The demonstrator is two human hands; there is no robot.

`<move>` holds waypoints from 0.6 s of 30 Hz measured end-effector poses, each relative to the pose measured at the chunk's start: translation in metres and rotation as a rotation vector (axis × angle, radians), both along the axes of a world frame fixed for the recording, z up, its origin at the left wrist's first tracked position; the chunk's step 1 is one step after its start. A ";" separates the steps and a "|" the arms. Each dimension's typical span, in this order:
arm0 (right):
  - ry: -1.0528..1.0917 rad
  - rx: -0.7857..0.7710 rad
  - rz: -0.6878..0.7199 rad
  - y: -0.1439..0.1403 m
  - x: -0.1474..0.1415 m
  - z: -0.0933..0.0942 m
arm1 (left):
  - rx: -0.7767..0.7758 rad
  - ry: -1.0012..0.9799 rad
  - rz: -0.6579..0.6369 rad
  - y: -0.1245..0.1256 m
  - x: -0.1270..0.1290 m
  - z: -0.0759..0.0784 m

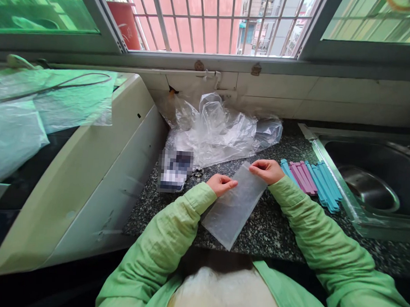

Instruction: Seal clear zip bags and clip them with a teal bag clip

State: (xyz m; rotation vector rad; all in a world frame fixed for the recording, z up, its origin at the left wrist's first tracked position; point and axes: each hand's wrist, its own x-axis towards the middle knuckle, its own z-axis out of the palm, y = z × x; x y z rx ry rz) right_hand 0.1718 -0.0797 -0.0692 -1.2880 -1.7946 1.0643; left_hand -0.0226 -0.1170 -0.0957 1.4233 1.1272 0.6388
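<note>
Between my hands is a flat, frosted clear plastic bag [238,211], tilted over the counter. My left hand [221,184] pinches its left edge with thumb and forefinger. At the top right corner of the bag, my right hand [267,170] grips it with closed fingers. To the right of my right hand lie blue sealing clips [324,184] and pink sealing clips [302,177], long and thin, set side by side in groups. Behind my hands spreads a crumpled heap of clear plastic bags [223,131].
A blurred-out phone-like object [175,171] lies left of my hands. On the left stands a large cream-coloured machine [96,165] with plastic sheeting [73,94] on top. A steel sink [360,223] is at the right. The speckled counter [273,232] ends close to my body; a barred window is behind.
</note>
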 end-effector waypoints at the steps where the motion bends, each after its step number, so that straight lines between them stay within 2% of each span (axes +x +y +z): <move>1: 0.003 0.000 -0.003 0.001 0.001 0.000 | 0.005 0.008 -0.009 0.000 0.000 0.000; 18: -0.029 0.034 -0.086 0.007 0.011 0.003 | -0.003 0.147 -0.050 0.000 0.002 0.000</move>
